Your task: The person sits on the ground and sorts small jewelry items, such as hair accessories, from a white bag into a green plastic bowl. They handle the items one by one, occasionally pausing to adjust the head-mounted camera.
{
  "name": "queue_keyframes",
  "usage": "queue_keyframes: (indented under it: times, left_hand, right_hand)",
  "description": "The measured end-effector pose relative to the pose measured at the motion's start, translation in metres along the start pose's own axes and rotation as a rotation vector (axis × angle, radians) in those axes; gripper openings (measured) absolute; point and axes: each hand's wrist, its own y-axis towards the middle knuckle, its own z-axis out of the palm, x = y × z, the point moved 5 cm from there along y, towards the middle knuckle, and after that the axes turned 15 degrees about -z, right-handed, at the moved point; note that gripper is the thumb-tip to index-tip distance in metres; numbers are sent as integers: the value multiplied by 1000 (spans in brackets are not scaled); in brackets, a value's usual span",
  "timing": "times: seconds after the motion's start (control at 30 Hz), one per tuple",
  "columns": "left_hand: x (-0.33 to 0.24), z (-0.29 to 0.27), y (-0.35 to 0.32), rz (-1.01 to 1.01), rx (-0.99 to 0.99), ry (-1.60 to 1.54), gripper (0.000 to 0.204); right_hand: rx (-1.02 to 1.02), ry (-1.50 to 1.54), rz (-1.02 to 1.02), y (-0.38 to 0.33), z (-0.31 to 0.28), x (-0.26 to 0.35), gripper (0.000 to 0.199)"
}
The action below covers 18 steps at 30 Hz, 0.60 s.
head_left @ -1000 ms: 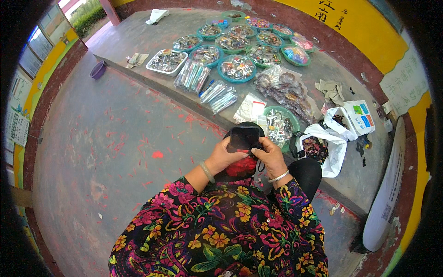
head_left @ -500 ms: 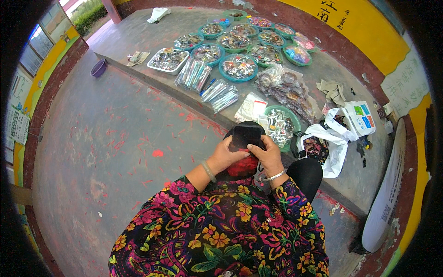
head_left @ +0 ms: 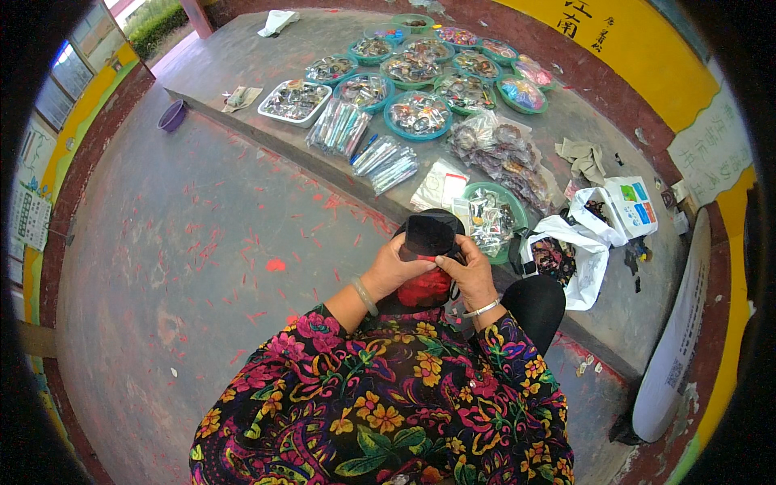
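Observation:
Both hands are raised over my lap at the middle of the view. My left hand (head_left: 396,268) and my right hand (head_left: 474,275) pinch the lower edge of a dark, roughly square piece (head_left: 431,235) from either side, thumbs nearly meeting. The piece has a dull sheen; its exact kind I cannot make out. Right below the thumbs lies a red and black cloth-like thing (head_left: 425,289) on my lap, partly hidden by the hands. Just beyond my right hand stands a green basket (head_left: 517,207) of small packaged items.
Several round baskets (head_left: 418,134) of small wares fill the raised ledge, with a white tray (head_left: 267,113) and bundled pens (head_left: 385,166) in front. A white plastic bag (head_left: 594,279) of dark items lies at right. A purple basin (head_left: 171,116) stands on the floor, far left.
The dark piece has tilted slightly, and its upper edge now looks narrower and folded. Both hands keep their grip, with only a small shift of the thumbs.

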Motion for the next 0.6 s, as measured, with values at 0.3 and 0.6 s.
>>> queue_keyframes:
  times: [0.3, 0.6]
  left_hand:
    - [1, -1, -1, -2, -13, 10, 44]
    - [-6, 1, -2, 7, -18, 36, 43]
  right_hand:
    - [-19, 69, 32, -3, 0, -1, 44]
    - [-28, 79, 23, -5, 1, 1, 47]
